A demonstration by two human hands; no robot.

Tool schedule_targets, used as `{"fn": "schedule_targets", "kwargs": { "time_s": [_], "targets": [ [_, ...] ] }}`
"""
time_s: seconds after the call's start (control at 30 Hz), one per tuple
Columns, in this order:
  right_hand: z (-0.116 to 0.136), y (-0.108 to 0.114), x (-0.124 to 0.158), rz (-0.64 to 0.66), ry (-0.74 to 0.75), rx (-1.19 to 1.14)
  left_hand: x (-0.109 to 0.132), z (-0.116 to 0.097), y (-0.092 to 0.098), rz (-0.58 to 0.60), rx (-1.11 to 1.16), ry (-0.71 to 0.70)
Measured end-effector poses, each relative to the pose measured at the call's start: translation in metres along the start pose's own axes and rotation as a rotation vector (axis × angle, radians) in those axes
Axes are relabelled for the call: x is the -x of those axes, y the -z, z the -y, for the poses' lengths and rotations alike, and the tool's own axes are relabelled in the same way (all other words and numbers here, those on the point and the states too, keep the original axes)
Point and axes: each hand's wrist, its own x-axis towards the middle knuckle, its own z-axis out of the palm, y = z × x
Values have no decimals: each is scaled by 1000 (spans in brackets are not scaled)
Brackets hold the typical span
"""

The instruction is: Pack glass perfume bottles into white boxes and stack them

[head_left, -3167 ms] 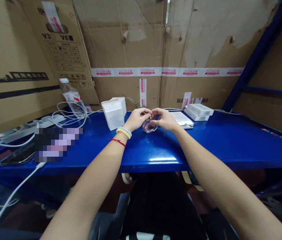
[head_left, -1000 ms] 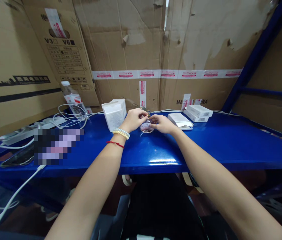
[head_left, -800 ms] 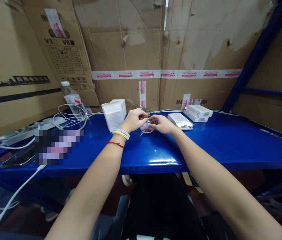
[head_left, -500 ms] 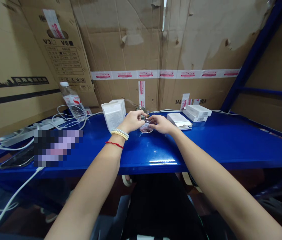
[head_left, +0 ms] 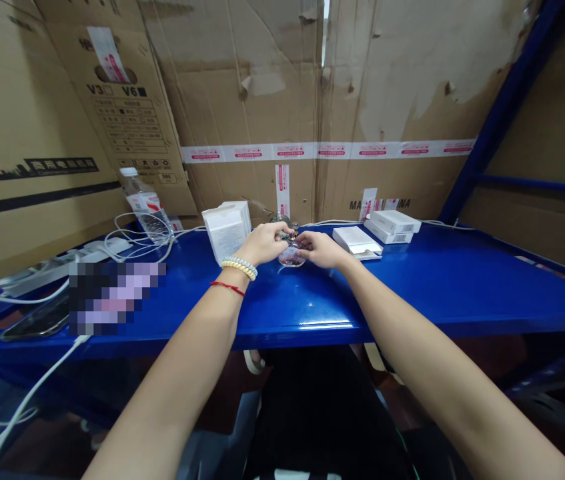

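Seen from the head camera, a person worked with both arms stretched over a blue worktop [head_left: 412, 287] backed by taped cardboard cartons [head_left: 262, 100]. A small glass bottle [head_left: 291, 258] with a pinkish tint stood on the worktop between the hands. The left hand [head_left: 262, 244], beaded bands at its wrist, had its grip pinched shut on the bottle's top, while the right hand [head_left: 323, 250] closed its grip on the bottle's side. An upright white box [head_left: 226, 231] stood just beside the left hand. Two flat white boxes [head_left: 392, 225] lay near the right hand. A water bottle [head_left: 145, 210] and white cables [head_left: 132, 241] sat well apart at left.
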Motion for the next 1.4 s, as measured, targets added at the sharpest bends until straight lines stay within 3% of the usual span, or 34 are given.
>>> {"fn": "schedule_targets", "kwargs": {
  "time_s": [0.83, 0.97, 1.17, 1.4],
  "targets": [
    [2, -1, 1, -8, -14, 24, 1, -1, -2, 31, 19, 21],
    [4, 1, 1, -9, 1, 61, 4, 0, -5, -12, 44, -8],
    [9, 3, 4, -10, 6, 90, 2, 7, -8, -171, 91, 1],
    [4, 8, 2, -36, -19, -26, 2, 18, -12, 10, -44, 63]
  ]
}}
